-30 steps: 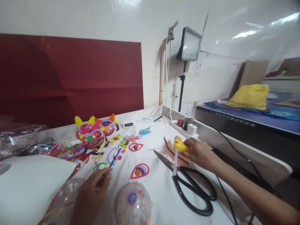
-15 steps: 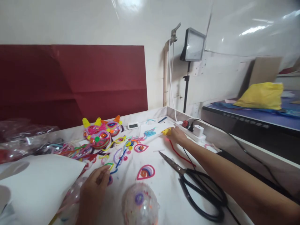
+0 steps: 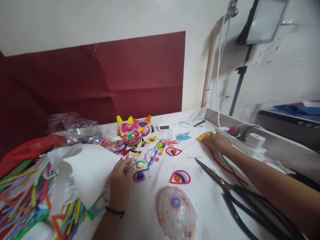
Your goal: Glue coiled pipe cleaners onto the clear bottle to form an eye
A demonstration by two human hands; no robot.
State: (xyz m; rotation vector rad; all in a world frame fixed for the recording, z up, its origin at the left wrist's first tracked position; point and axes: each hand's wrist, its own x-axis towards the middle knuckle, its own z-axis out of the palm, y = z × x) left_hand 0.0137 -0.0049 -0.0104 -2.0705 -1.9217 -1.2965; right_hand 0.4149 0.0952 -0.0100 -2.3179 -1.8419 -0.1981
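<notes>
My right hand (image 3: 220, 142) reaches to the table's far right part, its fingers closed on a crumpled yellow piece (image 3: 203, 136). My left hand (image 3: 122, 178) is curled with fingertips together beside a green-and-yellow eye-shaped outline (image 3: 139, 164); whatever it may hold is hidden. Pink-rimmed eye shapes (image 3: 180, 177) made of fuzzy strips lie on the white table. Closer in sits a clear, rounded form (image 3: 177, 213) with a purple ring on it. Large black-handled scissors (image 3: 222, 182) lie under my right forearm, near a red strip (image 3: 226, 166).
Colourful finished animal faces (image 3: 131, 135) stand at the back beside a small white digital display (image 3: 164, 127). Many fuzzy strips (image 3: 27, 200) and a curled white sheet (image 3: 87, 170) fill the left side. A power strip (image 3: 250, 150) with plugs runs along the right edge.
The view has turned left, so the table's things appear farther right and more strips show at left. My right hand stays on the yellow piece; my left fingertips sit slightly farther from the green-and-yellow outline.
</notes>
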